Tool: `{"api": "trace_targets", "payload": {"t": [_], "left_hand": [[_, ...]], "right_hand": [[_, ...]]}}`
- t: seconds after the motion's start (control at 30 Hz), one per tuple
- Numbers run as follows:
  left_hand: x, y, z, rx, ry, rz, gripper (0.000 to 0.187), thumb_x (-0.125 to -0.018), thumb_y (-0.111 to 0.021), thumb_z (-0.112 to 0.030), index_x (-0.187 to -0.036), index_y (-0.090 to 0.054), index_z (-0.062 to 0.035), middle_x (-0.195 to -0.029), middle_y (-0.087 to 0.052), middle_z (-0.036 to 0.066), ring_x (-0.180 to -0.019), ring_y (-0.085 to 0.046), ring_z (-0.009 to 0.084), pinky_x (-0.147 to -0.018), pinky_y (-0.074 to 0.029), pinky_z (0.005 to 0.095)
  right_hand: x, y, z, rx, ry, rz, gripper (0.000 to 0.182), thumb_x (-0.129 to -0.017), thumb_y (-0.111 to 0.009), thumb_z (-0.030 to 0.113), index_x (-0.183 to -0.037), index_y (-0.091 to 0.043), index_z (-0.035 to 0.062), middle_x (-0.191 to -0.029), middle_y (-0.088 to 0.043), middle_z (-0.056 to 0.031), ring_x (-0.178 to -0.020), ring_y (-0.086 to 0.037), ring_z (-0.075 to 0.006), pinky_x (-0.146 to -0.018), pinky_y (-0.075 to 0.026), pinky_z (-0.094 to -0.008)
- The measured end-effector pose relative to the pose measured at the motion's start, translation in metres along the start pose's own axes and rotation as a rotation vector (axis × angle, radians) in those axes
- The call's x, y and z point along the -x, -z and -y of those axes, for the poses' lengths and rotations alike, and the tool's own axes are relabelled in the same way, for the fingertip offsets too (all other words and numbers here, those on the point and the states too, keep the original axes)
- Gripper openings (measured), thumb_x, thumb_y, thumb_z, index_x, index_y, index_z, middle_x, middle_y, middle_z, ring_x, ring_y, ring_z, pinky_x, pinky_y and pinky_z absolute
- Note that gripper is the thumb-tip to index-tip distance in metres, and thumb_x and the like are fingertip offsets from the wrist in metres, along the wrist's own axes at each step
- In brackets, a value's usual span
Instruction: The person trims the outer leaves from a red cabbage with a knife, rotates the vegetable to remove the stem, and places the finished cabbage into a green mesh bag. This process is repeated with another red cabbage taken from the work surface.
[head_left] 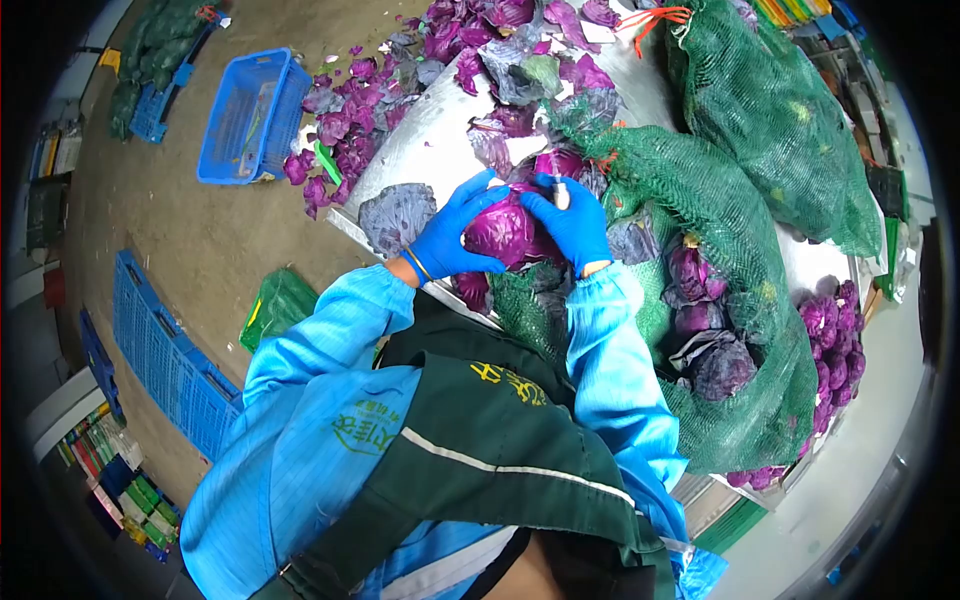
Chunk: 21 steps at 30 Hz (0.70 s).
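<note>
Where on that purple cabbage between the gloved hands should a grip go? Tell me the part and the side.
Grip the purple cabbage on its round flanks, coming in from both sides, as the left hand and right hand do. The head is a smooth ball with loose outer leaves, so opposite palms likely hold better than pinching a leaf.

gloves: blue rubber | sleeves: light blue | apron: dark green, yellow emblem, white stripe

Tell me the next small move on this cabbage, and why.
Probably draw the knife in the right hand across the cabbage to free another outer leaf. The left hand already steadies the head, the blade sits at its top, and loose leaves lie piled on the table.
</note>
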<state>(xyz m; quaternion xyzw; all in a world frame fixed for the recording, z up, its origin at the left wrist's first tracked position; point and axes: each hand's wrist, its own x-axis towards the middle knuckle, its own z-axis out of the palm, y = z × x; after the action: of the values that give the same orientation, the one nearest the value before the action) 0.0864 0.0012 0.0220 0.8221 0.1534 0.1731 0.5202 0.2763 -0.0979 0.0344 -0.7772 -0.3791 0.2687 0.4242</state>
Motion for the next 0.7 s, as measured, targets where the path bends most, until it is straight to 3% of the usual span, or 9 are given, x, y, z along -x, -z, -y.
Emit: {"api": "trace_targets", "payload": {"t": [0.1, 0.17, 0.27, 0.43, 0.5, 0.57, 0.63, 0.67, 0.7], "left_hand": [[-0.004, -0.002, -0.002, 0.001, -0.028, 0.021, 0.099, -0.056, -0.086, -0.036, -0.14, -0.038, -0.0149, -0.145, -0.025, 0.018, -0.134, -0.029, 0.0349, -0.11, -0.026, 0.0425], [-0.001, -0.002, -0.001, -0.001, -0.034, 0.012, 0.098, -0.057, -0.086, -0.034, -0.14, -0.038, -0.0133, -0.146, -0.024, 0.017, -0.135, -0.028, 0.0337, -0.11, -0.026, 0.0427], [0.003, 0.0, 0.0, 0.011, -0.03, -0.019, 0.095, -0.058, -0.087, -0.031, -0.138, -0.04, -0.0113, -0.146, -0.026, 0.015, -0.135, -0.028, 0.0322, -0.11, -0.026, 0.0426], [0.015, 0.008, 0.013, -0.012, -0.005, -0.127, 0.093, -0.058, -0.087, -0.027, -0.136, -0.04, -0.0093, -0.142, -0.033, 0.015, -0.134, -0.031, 0.0307, -0.11, -0.026, 0.0419], [0.02, 0.012, 0.014, 0.013, -0.005, -0.12, 0.09, -0.059, -0.087, -0.03, -0.134, -0.042, -0.0077, -0.138, -0.037, 0.016, -0.132, -0.034, 0.0302, -0.109, -0.028, 0.0404], [0.024, 0.012, 0.01, -0.01, 0.021, -0.121, 0.091, -0.06, -0.086, -0.028, -0.135, -0.039, -0.0064, -0.137, -0.039, 0.015, -0.13, -0.035, 0.0298, -0.109, -0.028, 0.0394], [0.025, 0.012, 0.008, 0.052, 0.108, -0.1, 0.093, -0.061, -0.086, -0.028, -0.136, -0.036, -0.0058, -0.136, -0.039, 0.015, -0.128, -0.038, 0.0281, -0.107, -0.031, 0.038], [0.025, 0.011, 0.006, 0.048, 0.104, -0.097, 0.093, -0.061, -0.086, -0.028, -0.136, -0.036, -0.0058, -0.136, -0.039, 0.015, -0.128, -0.038, 0.0281, -0.107, -0.031, 0.038], [0.026, 0.01, 0.004, 0.152, 0.196, -0.125, 0.093, -0.062, -0.086, -0.027, -0.136, -0.034, -0.0055, -0.135, -0.04, 0.014, -0.127, -0.039, 0.0268, -0.107, -0.032, 0.0372]], "right_hand": [[0.003, -0.001, 0.022, 0.137, -0.017, 0.202, 0.037, -0.075, -0.071, 0.037, -0.091, -0.066, 0.0036, -0.085, -0.064, -0.0195, -0.079, -0.062, -0.035, -0.071, -0.048, -0.0405], [-0.002, -0.009, 0.006, 0.022, -0.036, 0.183, 0.038, -0.076, -0.07, 0.038, -0.09, -0.066, 0.0028, -0.085, -0.064, -0.0191, -0.079, -0.062, -0.0353, -0.07, -0.048, -0.0411], [-0.005, -0.01, -0.01, 0.179, -0.041, -0.105, 0.034, -0.078, -0.067, 0.035, -0.085, -0.065, 0.002, -0.08, -0.063, -0.0204, -0.074, -0.061, -0.0379, -0.066, -0.047, -0.0436], [-0.004, 0.028, -0.057, 0.183, -0.239, -0.237, 0.035, -0.079, -0.066, 0.034, -0.077, -0.061, -0.0001, -0.076, -0.062, -0.0221, -0.069, -0.06, -0.0386, -0.062, -0.046, -0.0444], [0.001, 0.033, -0.038, 0.076, -0.335, -0.171, 0.037, -0.077, -0.07, 0.036, -0.088, -0.064, 0.0008, -0.083, -0.065, -0.0195, -0.076, -0.063, -0.0332, -0.067, -0.048, -0.0418], [0.01, 0.027, 0.006, -0.155, -0.154, -0.001, 0.048, -0.073, -0.075, 0.037, -0.104, -0.063, 0.0018, -0.094, -0.066, -0.0164, -0.085, -0.064, -0.0257, -0.075, -0.048, -0.0372], [0.019, 0.005, 0.006, 0.02, 0.025, 0.041, 0.059, -0.069, -0.079, 0.037, -0.114, -0.06, 0.0029, -0.105, -0.065, -0.0148, -0.093, -0.061, -0.0222, -0.081, -0.047, -0.0342], [0.018, -0.004, 0.003, -0.077, -0.03, 0.218, 0.059, -0.068, -0.081, 0.035, -0.112, -0.06, 0.0021, -0.1, -0.066, -0.016, -0.09, -0.062, -0.0236, -0.079, -0.048, -0.0361], [0.017, -0.006, 0.001, -0.149, -0.319, 0.441, 0.059, -0.068, -0.081, 0.036, -0.113, -0.06, 0.0025, -0.097, -0.066, -0.0168, -0.087, -0.063, -0.0256, -0.077, -0.049, -0.0381]]}}
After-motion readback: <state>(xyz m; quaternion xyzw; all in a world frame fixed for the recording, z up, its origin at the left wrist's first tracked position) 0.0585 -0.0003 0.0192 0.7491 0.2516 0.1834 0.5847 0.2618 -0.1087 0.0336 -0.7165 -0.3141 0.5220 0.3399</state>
